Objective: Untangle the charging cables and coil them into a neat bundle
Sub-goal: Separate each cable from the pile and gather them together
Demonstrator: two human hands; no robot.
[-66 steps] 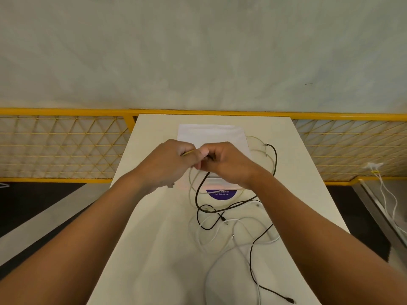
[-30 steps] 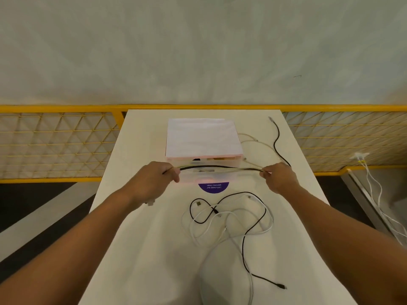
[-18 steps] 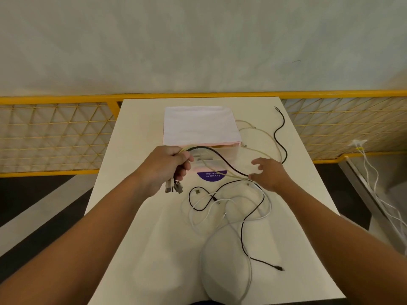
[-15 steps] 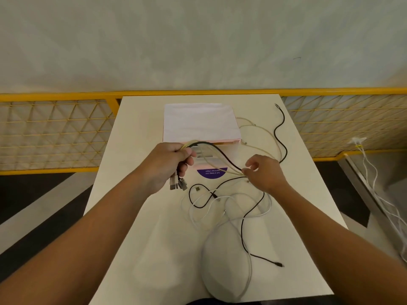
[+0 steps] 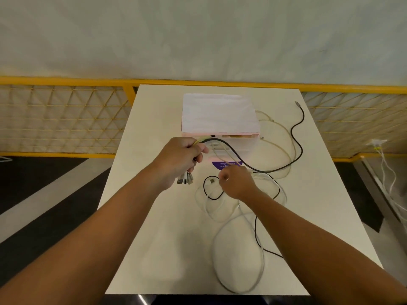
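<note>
The white table (image 5: 158, 249) has a pink box (image 5: 218, 113) with a white top near its far edge. A purple sticker (image 5: 222, 165) sits just in front of the box. A black cable (image 5: 297, 137) bends along the right side. White cables (image 5: 237, 256) loop near the front edge.

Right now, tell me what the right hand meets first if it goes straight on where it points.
Likely the left hand, just up-left of the right hand; depth is unclear.
</note>
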